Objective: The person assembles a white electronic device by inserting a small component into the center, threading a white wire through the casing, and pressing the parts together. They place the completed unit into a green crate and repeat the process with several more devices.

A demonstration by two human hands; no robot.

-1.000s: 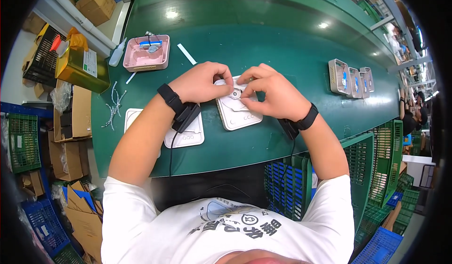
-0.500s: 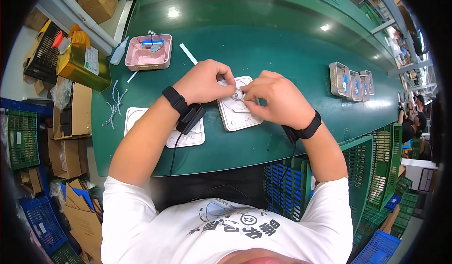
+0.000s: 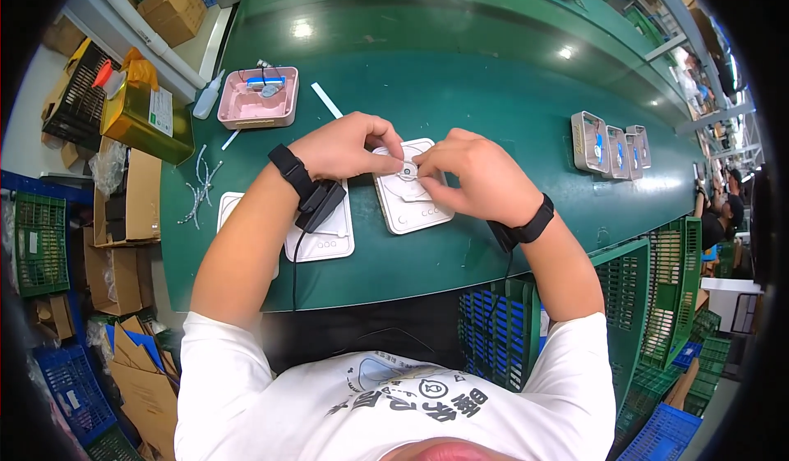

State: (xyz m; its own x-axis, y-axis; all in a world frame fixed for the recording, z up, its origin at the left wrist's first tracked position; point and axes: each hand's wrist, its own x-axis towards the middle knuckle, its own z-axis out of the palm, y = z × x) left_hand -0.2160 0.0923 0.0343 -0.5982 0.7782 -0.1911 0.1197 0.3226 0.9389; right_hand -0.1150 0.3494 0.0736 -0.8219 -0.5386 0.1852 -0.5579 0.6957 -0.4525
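A white rounded-square panel [image 3: 415, 218] lies on the green bench in front of me, a loop of thin wire on its face. On its upper half sits a small round white part [image 3: 408, 171] with a dark centre. My left hand [image 3: 345, 146] comes from the left, its thumb and bent fingers closed at that part's edge. From the other side my right hand [image 3: 477, 175] pinches at it, index fingertip against its rim and thumb lower down by the panel. The fingers partly cover the contact. Both wrists wear black straps, the left one with a black block.
White panels [image 3: 325, 249] lie under my left forearm. A pink open case [image 3: 257, 120] with a blue-wrapped part, a squeeze bottle [image 3: 208, 97], a gold can [image 3: 136, 122] and white wire pieces [image 3: 200, 188] are left. Several open cases [image 3: 588, 154] stand right; green crates [image 3: 625, 297] adjoin the bench.
Both hands and the panel sit slightly further left and lower in the picture. My fingers have shifted a little around the round part, which shows more plainly.
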